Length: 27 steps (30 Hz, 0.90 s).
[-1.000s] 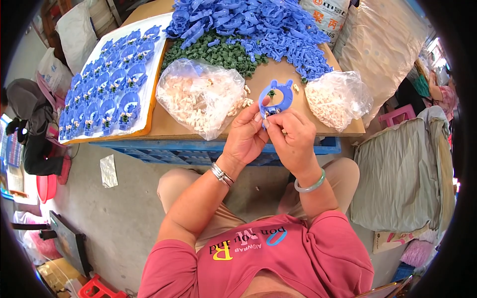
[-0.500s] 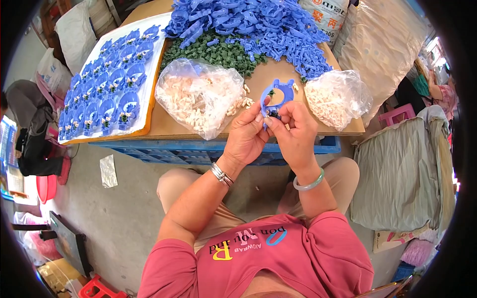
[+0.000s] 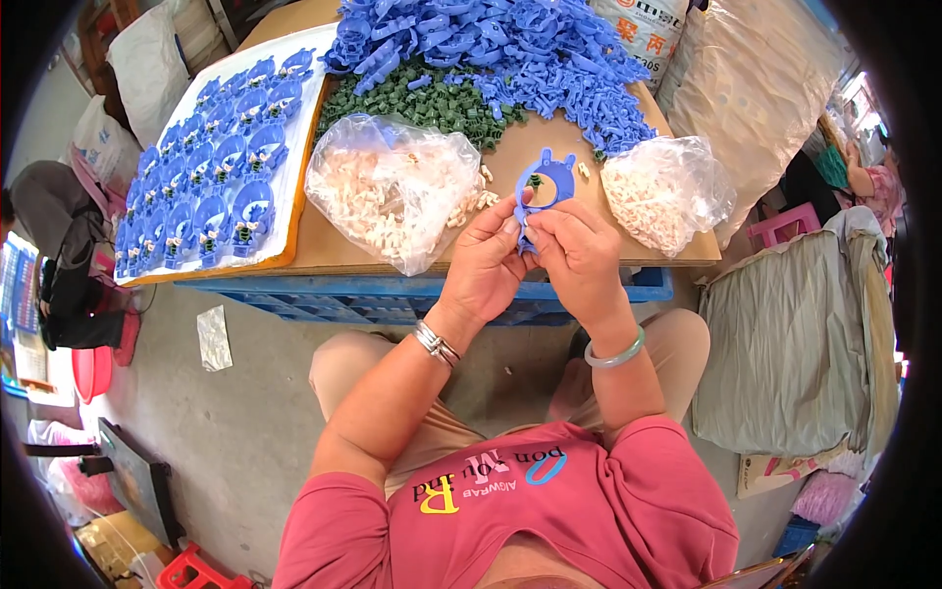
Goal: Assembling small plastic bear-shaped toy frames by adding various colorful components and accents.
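Both hands meet over the table's near edge around a blue plastic ring-shaped part [image 3: 560, 175] with two small ears on top. My left hand [image 3: 488, 257] pinches its lower left side between thumb and fingers. My right hand [image 3: 577, 250] is closed on the lower part of the same piece, its fingertips hiding what they press there. A dark green bit shows through the ring's opening. Loose cream-coloured pieces [image 3: 487, 199] lie left of the ring, beside a clear bag of cream pieces [image 3: 392, 191]. Another clear bag [image 3: 659, 196] with similar pieces sits to the right.
A white tray with an orange edge [image 3: 294, 221] at left holds rows of blue assembled pieces [image 3: 210, 218]. Heaps of blue parts [image 3: 471, 44] and dark green parts [image 3: 422, 103] cover the table's far side. Below the tabletop is a blue crate [image 3: 363, 299]; a grey-covered stack [image 3: 785, 344] stands right.
The blue ring part has turned slightly and tilted in my fingers. My right hand has shifted a little left and down, its fingers drawn closer together.
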Available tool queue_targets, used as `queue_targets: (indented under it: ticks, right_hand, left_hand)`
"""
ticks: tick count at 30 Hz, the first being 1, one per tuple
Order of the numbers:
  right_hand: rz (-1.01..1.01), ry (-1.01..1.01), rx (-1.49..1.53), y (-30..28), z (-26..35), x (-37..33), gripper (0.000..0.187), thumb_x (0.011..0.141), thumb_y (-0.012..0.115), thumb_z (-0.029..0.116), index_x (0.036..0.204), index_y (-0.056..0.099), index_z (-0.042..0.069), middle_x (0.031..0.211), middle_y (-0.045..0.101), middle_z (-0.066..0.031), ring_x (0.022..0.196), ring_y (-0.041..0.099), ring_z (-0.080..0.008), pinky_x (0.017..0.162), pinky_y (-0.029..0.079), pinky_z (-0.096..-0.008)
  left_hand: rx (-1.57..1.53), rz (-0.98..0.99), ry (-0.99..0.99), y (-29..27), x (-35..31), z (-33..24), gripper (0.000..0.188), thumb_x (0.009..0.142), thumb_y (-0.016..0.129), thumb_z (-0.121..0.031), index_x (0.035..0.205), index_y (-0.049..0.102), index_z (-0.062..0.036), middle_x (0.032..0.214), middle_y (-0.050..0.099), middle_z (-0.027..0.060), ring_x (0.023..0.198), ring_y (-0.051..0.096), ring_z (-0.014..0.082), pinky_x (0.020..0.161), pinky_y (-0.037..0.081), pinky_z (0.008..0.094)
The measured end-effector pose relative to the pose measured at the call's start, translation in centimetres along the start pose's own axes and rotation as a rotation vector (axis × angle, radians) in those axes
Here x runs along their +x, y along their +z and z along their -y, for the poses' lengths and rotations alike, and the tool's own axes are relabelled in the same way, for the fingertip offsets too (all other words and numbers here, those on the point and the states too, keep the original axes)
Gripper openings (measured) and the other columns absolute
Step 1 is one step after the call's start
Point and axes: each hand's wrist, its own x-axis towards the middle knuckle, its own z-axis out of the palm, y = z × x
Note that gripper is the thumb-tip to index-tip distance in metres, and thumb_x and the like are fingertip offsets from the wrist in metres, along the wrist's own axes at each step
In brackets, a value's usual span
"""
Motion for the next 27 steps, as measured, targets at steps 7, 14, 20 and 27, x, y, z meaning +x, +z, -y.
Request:
queue_targets:
  ticks: [7, 14, 20, 27]
  right_hand:
    - [-0.041, -0.127, -0.329, 1.2, 0.2, -0.4, 0.011, 0.069, 0.055, -0.004, 0.077, 0.053, 0.002, 0.072, 0.051, -0.0107, 0.064, 0.052, -0.0272, 0.053, 0.042, -0.0355]
    - [-0.023, -0.112, -0.343, 1.2, 0.5, -1.5, 0.012, 0.067, 0.056, -0.004, 0.077, 0.052, 0.001, 0.074, 0.051, -0.0120, 0.066, 0.051, -0.0285, 0.055, 0.043, -0.0358]
    - [-0.097, -0.186, -0.329, 0.2, 1.0, -0.9, 0.015, 0.067, 0.057, -0.001, 0.081, 0.054, 0.000, 0.075, 0.052, -0.0105, 0.065, 0.050, -0.0268, 0.057, 0.040, -0.0365]
    - [0.014, -0.237, -0.360, -0.4, 0.4, 0.2, 0.021, 0.058, 0.057, 0.003, 0.079, 0.057, 0.004, 0.074, 0.051, -0.0058, 0.067, 0.051, -0.0224, 0.060, 0.037, -0.0326]
  left_hand:
    - [-0.038, 0.034, 0.005, -0.4, 0.0, -0.1, 0.029, 0.089, 0.044, -0.007, 0.117, 0.048, -0.0057, 0.101, 0.057, 0.0021, 0.084, 0.056, 0.0105, 0.070, 0.049, 0.0274]
    - [0.061, -0.155, -0.015, -0.2, 0.0, -0.2, 0.028, 0.089, 0.042, -0.006, 0.116, 0.050, -0.0053, 0.094, 0.059, 0.0019, 0.080, 0.057, 0.0086, 0.066, 0.050, 0.0255]
    - [-0.075, -0.102, -0.036, -0.6, 0.2, -0.7, 0.032, 0.090, 0.040, -0.008, 0.121, 0.042, -0.0013, 0.096, 0.058, 0.0115, 0.078, 0.060, 0.0203, 0.064, 0.053, 0.0335]
    - [-0.137, -0.019, -0.139, -0.7, 0.5, -0.8, 0.033, 0.091, 0.036, -0.011, 0.122, 0.039, -0.0018, 0.094, 0.058, 0.0148, 0.071, 0.060, 0.0250, 0.059, 0.053, 0.0350]
